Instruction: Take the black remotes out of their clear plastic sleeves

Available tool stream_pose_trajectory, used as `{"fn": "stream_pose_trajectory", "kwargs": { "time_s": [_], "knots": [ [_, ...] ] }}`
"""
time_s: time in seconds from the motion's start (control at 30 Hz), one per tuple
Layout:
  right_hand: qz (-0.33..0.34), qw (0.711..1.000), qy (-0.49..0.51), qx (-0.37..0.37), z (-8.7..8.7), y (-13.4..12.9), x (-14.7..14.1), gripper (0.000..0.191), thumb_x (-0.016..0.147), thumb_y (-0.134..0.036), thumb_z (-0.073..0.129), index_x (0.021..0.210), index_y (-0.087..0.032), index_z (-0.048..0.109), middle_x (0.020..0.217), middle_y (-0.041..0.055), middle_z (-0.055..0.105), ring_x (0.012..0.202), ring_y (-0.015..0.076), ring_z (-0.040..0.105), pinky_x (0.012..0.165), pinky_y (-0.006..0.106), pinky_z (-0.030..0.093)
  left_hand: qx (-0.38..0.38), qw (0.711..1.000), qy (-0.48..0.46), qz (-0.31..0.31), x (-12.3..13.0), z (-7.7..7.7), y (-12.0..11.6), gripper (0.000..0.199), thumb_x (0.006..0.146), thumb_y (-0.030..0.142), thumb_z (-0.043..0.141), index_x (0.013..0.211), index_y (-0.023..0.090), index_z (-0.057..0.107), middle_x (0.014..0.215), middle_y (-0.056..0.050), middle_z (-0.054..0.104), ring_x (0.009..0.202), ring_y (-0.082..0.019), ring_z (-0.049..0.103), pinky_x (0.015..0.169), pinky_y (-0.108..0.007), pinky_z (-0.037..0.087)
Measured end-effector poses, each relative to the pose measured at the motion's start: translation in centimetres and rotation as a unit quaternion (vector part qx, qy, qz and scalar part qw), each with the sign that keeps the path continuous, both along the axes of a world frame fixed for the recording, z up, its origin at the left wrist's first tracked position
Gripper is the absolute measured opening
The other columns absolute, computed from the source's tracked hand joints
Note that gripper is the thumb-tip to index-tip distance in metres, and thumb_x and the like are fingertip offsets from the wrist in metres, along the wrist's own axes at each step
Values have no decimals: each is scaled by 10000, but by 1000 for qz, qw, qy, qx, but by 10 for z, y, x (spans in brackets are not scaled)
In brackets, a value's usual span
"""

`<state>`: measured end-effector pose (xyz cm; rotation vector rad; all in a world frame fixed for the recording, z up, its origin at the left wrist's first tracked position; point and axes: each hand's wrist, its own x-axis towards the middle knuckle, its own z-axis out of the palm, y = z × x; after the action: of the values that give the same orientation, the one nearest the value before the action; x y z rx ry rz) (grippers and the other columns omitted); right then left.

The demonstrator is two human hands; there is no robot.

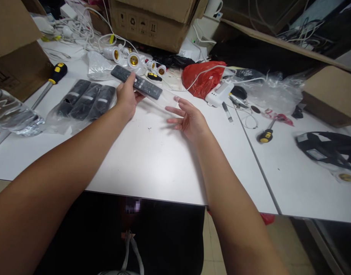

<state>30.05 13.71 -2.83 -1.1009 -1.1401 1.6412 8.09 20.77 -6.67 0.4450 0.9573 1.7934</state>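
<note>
A dark remote control (145, 86) lies in a thin clear plastic sleeve (167, 100), tilted above the white table. My left hand (127, 95) is closed round its middle, thumb on the button side. My right hand (189, 116) is beside the sleeve's loose end, fingers spread; whether a fingertip touches the plastic I cannot tell. Left of my left hand, several dark wrapped remote controls (88, 100) lie side by side in clear bags on the table.
A screwdriver (57, 72) and a water bottle (15, 110) lie at left. White lamp holders (133, 60), a red plastic bag (202, 76) and a power strip (220, 93) line the back. Another screwdriver (266, 135) and a black reel (330, 148) are at right. A cardboard box (149, 23) stands behind.
</note>
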Motion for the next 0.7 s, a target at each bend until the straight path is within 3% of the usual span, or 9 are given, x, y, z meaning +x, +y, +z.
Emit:
{"fn": "stream_pose_trajectory", "kwargs": {
  "time_s": [0.13, 0.23, 0.43, 0.7],
  "knots": [
    [-4, 1000, -9, 1, -1, 0, -1, 403, 800, -222, 646, 1200, -254, 670, 1235, 53, 776, 708, 171, 771, 388, 201, 524, -9, 1000, -1, -1, 1, 2, -1, 180, 975, 423, 722, 977, 275, 618, 884, -2, 718, 1075, -223, 708, 958, -399, 604],
    [-3, 1000, -7, -9, -3, -1, -4, 310, 820, -261, 662, 1129, -246, 682, 1232, 53, 778, 707, 153, 762, 386, 185, 506, -18, 1000, -5, -2, 4, 7, -5, 230, 973, 488, 718, 967, 281, 619, 892, -4, 717, 1063, -235, 719, 934, -409, 613],
    [-25, 1000, -3, -11, -8, -2, -6, 174, 814, -291, 748, 904, -218, 620, 1189, 66, 783, 700, 131, 743, 403, 166, 494, -28, 998, 37, -31, 2, 10, -9, 318, 1049, 590, 526, 978, 291, 606, 974, -25, 758, 996, -237, 731, 845, -407, 628],
    [-31, 998, 36, -46, -12, 3, -3, 178, 807, -273, 717, 918, -230, 585, 1099, 46, 787, 777, 170, 769, 446, 200, 555, -49, 998, 14, -22, -7, 8, -6, 487, 967, 729, 570, 1184, 294, 608, 998, -33, 770, 1049, -248, 728, 938, -469, 585]
  ]
}}
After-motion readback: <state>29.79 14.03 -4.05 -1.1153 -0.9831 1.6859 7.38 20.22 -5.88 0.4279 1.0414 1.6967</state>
